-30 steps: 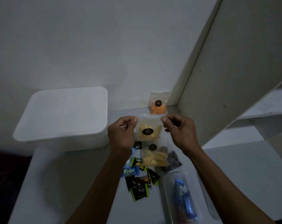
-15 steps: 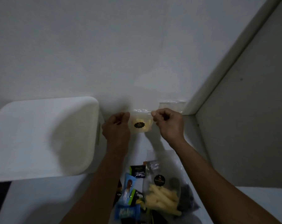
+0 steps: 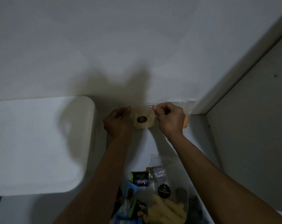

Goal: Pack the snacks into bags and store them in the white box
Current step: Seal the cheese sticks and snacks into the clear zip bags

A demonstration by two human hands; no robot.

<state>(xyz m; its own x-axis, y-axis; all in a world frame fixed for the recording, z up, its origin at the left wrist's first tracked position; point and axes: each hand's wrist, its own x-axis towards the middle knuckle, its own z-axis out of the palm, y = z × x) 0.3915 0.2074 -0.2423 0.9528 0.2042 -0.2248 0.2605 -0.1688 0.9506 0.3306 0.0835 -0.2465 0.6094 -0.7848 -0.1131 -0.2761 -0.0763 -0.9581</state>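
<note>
1. The left hand (image 3: 118, 122) and right hand (image 3: 170, 118) hold a small clear bag of pale yellow snacks (image 3: 142, 118) between them, each hand's curled fingers pinching one top corner.
2. The bag hangs just below the fingertips, its sealed top edge running straight from one hand to the other; its body with a dark round label faces the camera.
3. The white box (image 3: 40, 143), lid closed, lies to the left of the fingers; the left hand is nearer to it.
4. Behind the right hand's knuckles a second bag with orange snacks (image 3: 186, 113) leans at the wall.
5. Nearer the person than the fingers lie loose wrapped snacks (image 3: 139, 178) and a bag of yellow sticks (image 3: 167, 206).
6. By my reading, the lid must come off before this bag goes leftward.
</note>
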